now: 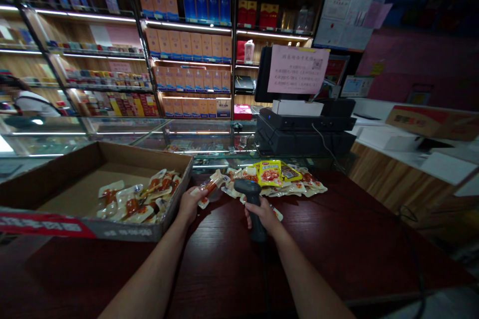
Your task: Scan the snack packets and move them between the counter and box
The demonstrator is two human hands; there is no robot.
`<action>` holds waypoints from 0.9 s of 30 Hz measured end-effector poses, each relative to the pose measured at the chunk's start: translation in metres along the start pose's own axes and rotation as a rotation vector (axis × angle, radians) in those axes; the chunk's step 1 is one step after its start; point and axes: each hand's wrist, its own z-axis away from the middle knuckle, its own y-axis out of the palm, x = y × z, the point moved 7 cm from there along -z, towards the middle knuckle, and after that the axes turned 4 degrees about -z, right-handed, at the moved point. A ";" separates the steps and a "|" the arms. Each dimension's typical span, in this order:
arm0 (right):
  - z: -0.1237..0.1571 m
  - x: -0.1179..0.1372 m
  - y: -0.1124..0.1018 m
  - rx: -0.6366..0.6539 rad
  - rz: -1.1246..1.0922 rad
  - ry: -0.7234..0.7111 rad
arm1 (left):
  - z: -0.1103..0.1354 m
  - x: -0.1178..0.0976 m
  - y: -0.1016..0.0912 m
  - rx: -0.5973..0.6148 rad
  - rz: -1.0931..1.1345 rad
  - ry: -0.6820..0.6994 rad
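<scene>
My right hand [264, 213] is wrapped around the grip of a dark barcode scanner [247, 187], its head turned toward the left. Between the fingers of my left hand [190, 205] is a clear-and-cream snack packet [212, 185] with reddish-brown food inside, held just right of the box wall. Behind the scanner lies a pile of similar packets [310, 185], with a yellow snack bag [270, 173] on top. An open cardboard box [71, 167] on the left holds several more of these packets [131, 204] in its right part.
The dark red counter [224, 269] extends under both arms. A black cash register with a monitor [264, 75] stands behind the pile, beside a glass display case [209, 137]. Stocked shelves line the back wall. A person [37, 103] is at the far left.
</scene>
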 end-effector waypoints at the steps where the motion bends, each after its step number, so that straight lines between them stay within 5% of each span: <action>1: 0.000 0.000 -0.001 -0.008 0.007 0.002 | -0.001 0.001 -0.001 -0.006 0.005 -0.002; 27: 0.000 -0.001 0.001 0.012 -0.009 -0.006 | 0.005 -0.003 0.006 0.057 -0.032 0.012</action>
